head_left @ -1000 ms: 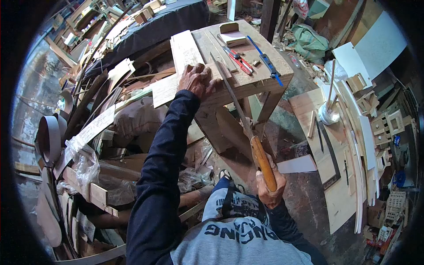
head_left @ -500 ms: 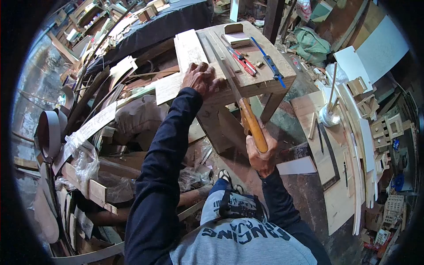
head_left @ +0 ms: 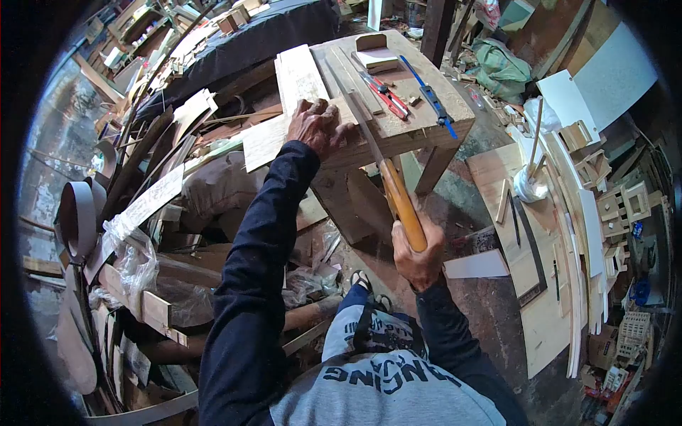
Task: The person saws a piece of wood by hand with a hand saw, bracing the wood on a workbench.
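Note:
A handsaw with an orange-brown wooden handle is gripped in my right hand. Its narrow blade runs up and left across the edge of a wooden workbench. My left hand presses on a light wooden board, just left of the blade, with its fingers bent over the wood. Another pale board lies behind that hand on the bench. Right of the blade are a red tool, a blue clamp-like tool and a small box-like wooden piece.
Wood scraps and a plastic sheet crowd the left side. A black-covered table stands behind. To the right, a plywood sheet with long strips lies on the floor, near a green sack.
My right hand and the saw have shifted slightly down and left. The left hand, the board under it and the bench appear slightly further left in view.

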{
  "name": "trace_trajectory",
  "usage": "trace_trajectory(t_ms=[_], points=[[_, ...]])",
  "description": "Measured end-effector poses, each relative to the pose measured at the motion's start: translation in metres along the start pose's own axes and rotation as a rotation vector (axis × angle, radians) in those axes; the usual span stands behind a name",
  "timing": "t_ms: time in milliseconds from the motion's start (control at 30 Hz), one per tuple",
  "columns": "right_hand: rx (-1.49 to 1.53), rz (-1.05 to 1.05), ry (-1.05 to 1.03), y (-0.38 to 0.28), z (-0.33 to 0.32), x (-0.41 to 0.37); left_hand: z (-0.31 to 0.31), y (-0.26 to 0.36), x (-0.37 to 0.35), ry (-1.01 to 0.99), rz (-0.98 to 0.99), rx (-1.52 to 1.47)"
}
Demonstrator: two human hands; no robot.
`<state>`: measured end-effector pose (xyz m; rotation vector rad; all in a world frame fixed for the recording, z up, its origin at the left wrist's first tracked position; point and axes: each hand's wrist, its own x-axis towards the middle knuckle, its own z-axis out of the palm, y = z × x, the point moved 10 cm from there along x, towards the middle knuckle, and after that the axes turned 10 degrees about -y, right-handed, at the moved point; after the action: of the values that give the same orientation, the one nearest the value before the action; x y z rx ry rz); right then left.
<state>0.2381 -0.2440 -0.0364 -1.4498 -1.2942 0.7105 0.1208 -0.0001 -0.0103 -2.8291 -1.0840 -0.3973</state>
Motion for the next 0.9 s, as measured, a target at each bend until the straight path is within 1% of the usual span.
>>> trace_trajectory(t_ms=[33,67,167,200,267,333,433,500,567,633,733,767,833,900], points=[[0.003,-0.001,-0.016,-0.001,0.004,0.007,0.001,-0.002,0.001,-0.015,-0.004,0.014],[0.051,0.034,0.005,0.012,0.005,0.005,0.003,-0.005,0.0,-0.005,-0.049,-0.009],[0.025,-0.099,0.034,0.024,0.001,0.002,0.006,-0.007,-0.001,-0.04,-0.052,-0.012],[-0.018,-0.135,0.039,0.017,0.002,0.002,0.004,-0.008,-0.003,0.012,-0.055,-0.021],[-0.105,-0.196,0.056,0.002,0.003,-0.002,0.01,-0.013,-0.006,0.009,-0.054,-0.033],[-0.068,-0.149,0.016,-0.008,0.004,0.0,0.011,-0.014,-0.003,0.01,-0.045,-0.054],[-0.066,-0.086,-0.063,-0.01,0.006,0.002,0.006,-0.008,-0.007,0.069,0.026,-0.019],[0.007,-0.046,-0.113,-0.018,0.008,0.004,0.012,-0.011,-0.003,0.032,0.038,-0.023],[0.036,0.027,-0.125,-0.01,0.008,0.004,0.017,-0.014,-0.001,0.004,0.047,-0.026],[0.033,0.037,-0.125,-0.01,0.009,0.005,0.02,-0.015,0.0,-0.019,0.055,-0.028],[0.008,-0.014,-0.116,-0.024,0.004,0.01,0.008,-0.014,-0.006,0.162,0.028,-0.06],[0.023,-0.01,-0.12,-0.028,0.002,0.009,0.014,-0.018,-0.006,0.102,-0.023,-0.065],[0.018,-0.003,-0.122,-0.045,-0.008,0.002,0.007,-0.017,-0.004,-0.015,-0.121,-0.072],[-0.03,0.011,-0.111,-0.063,-0.025,-0.027,0.012,-0.024,0.004,-0.048,-0.113,-0.012]])
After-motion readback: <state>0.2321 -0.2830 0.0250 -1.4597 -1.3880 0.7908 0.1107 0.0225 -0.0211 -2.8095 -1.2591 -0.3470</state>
